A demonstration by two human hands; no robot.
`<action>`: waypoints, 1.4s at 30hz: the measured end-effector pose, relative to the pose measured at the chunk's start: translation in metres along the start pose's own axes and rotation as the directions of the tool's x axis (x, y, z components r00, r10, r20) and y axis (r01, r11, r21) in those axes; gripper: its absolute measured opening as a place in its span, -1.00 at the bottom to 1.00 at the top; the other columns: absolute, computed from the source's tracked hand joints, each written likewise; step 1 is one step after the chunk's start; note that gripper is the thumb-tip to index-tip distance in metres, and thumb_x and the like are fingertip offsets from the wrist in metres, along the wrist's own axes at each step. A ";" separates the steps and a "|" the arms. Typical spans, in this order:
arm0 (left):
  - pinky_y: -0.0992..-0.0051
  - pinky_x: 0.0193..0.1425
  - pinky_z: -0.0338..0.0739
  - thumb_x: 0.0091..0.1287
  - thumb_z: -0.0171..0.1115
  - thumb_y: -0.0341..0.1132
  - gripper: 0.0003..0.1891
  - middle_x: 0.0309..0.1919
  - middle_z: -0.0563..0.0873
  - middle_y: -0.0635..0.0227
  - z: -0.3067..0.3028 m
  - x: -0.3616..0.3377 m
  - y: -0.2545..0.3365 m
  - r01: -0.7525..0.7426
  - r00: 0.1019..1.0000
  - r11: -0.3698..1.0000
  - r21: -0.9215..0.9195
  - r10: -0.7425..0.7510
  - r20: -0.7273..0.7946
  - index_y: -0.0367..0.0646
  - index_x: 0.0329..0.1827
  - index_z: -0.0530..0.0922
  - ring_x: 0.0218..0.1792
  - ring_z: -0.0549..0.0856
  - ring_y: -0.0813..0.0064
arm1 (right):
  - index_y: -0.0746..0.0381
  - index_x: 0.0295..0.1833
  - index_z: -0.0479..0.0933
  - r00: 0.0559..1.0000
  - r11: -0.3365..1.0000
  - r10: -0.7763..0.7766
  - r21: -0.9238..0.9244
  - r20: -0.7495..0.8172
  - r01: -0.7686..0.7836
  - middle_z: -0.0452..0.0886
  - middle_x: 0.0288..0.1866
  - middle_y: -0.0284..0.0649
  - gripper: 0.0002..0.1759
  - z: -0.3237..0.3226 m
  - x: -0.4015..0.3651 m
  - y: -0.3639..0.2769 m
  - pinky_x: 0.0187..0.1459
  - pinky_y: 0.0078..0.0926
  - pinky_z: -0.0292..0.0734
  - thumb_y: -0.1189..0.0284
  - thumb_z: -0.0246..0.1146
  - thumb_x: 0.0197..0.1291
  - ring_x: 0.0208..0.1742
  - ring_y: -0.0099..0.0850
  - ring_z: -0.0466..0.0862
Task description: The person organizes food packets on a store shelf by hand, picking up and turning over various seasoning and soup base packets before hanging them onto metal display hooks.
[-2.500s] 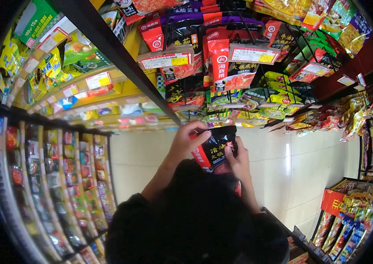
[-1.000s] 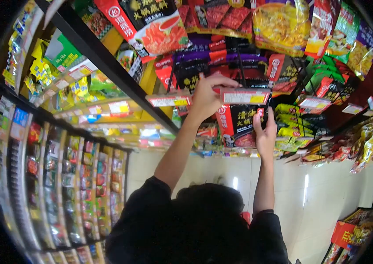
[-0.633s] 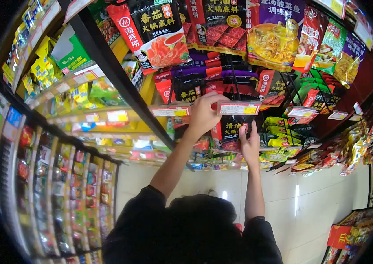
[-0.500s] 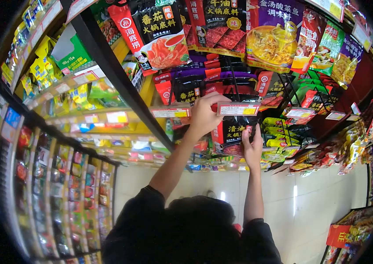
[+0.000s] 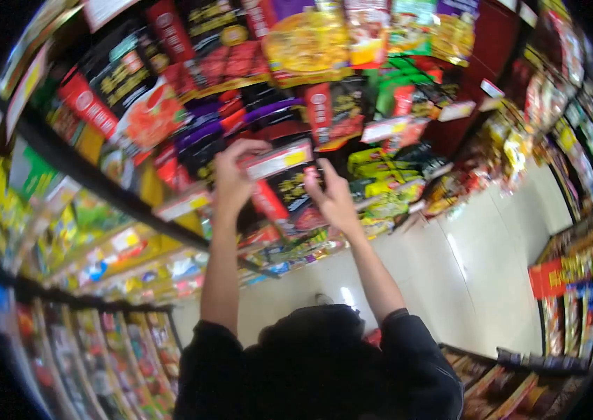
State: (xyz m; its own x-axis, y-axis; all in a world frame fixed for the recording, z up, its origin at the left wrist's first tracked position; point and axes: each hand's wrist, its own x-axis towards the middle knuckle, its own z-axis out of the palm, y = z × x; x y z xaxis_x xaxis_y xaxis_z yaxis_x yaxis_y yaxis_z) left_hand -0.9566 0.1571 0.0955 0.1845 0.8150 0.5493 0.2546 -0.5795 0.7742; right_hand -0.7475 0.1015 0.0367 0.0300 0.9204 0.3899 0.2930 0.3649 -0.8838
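Observation:
A black and red packet (image 5: 289,196) hangs behind a white and yellow price tag (image 5: 279,161). My left hand (image 5: 235,173) is at the tag's left end, its fingers curled around the packet's upper left part, partly hidden. At the packet's right edge, my right hand (image 5: 331,192) has its thumb and fingers closed on that edge. Just above are more dark packets with purple tops (image 5: 272,112). The view is blurred by motion.
Large hanging packets, one with a yellow picture (image 5: 307,42), fill the top. A dark shelf post (image 5: 93,175) runs diagonally at the left. Green packets (image 5: 387,168) hang right of my right hand. Pale floor tiles (image 5: 492,245) show below right.
The view has turned, so the shelves look tilted and shifted left. Both hands remain at the same black and red packet, which appears lower left of the purple-topped ones.

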 end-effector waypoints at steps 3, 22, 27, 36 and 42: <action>0.50 0.06 0.61 0.10 0.41 -0.61 -0.72 -0.17 0.79 0.31 -0.002 0.003 -0.008 0.051 0.998 0.997 -0.053 -0.048 0.042 -0.34 -0.08 0.70 -0.11 0.74 0.55 | 0.24 0.30 0.42 0.998 0.995 0.010 0.101 0.054 -0.015 0.73 -0.10 0.15 -0.59 -0.005 0.002 0.001 0.01 -0.08 0.59 0.26 0.22 0.49 0.03 0.20 0.72; 0.55 0.03 0.64 0.20 0.41 -0.63 -0.73 -0.17 0.80 0.31 -0.007 0.002 -0.004 0.109 0.991 0.994 0.002 -0.109 0.083 -0.34 -0.03 0.66 -0.12 0.77 0.57 | 0.23 0.27 0.42 0.997 0.989 0.039 0.137 0.071 -0.048 0.73 -0.18 0.13 -0.61 -0.001 0.000 0.009 -0.08 -0.08 0.58 0.23 0.20 0.50 -0.08 0.17 0.73; 0.56 0.04 0.60 0.12 0.35 -0.70 -0.67 -0.17 0.80 0.35 -0.002 0.002 -0.005 0.024 0.999 0.999 0.024 -0.025 0.036 -0.32 -0.03 0.66 -0.09 0.74 0.59 | 0.21 0.29 0.43 0.999 0.998 0.032 0.050 0.020 -0.033 0.72 -0.14 0.18 -0.59 0.004 0.000 0.021 -0.07 0.06 0.58 0.22 0.20 0.49 -0.03 0.22 0.70; 0.04 0.38 0.42 0.23 0.26 -0.54 -0.81 -0.11 0.79 0.05 0.026 -0.020 -0.005 -0.020 0.944 0.822 0.569 0.202 -0.260 -0.28 -0.11 0.71 0.08 0.72 0.03 | 0.30 0.09 0.54 0.979 0.991 0.137 0.020 -0.152 -0.136 0.66 -0.10 -0.01 -0.56 0.016 -0.022 0.040 -0.10 -0.21 0.60 0.18 0.41 0.35 -0.16 -0.09 0.72; 0.23 -0.05 0.43 0.28 0.31 -0.45 -0.90 -0.24 0.76 0.29 0.027 -0.010 0.008 -0.123 0.921 0.509 0.852 0.378 -0.093 -0.11 -0.17 0.71 -0.18 0.66 0.15 | 0.28 0.00 0.55 0.969 0.993 0.072 -0.076 -0.238 -0.092 0.64 -0.09 -0.05 -0.70 0.020 -0.063 0.072 -0.06 -0.20 0.63 0.29 0.38 0.36 -0.06 -0.11 0.72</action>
State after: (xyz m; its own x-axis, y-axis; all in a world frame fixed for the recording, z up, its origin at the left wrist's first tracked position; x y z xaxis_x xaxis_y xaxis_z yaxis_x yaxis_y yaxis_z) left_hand -0.9307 0.1442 0.0877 0.1783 0.5319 0.8278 0.9158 -0.3975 0.0582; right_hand -0.7470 0.0725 -0.0563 0.2778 0.8841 0.3758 0.3611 0.2664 -0.8937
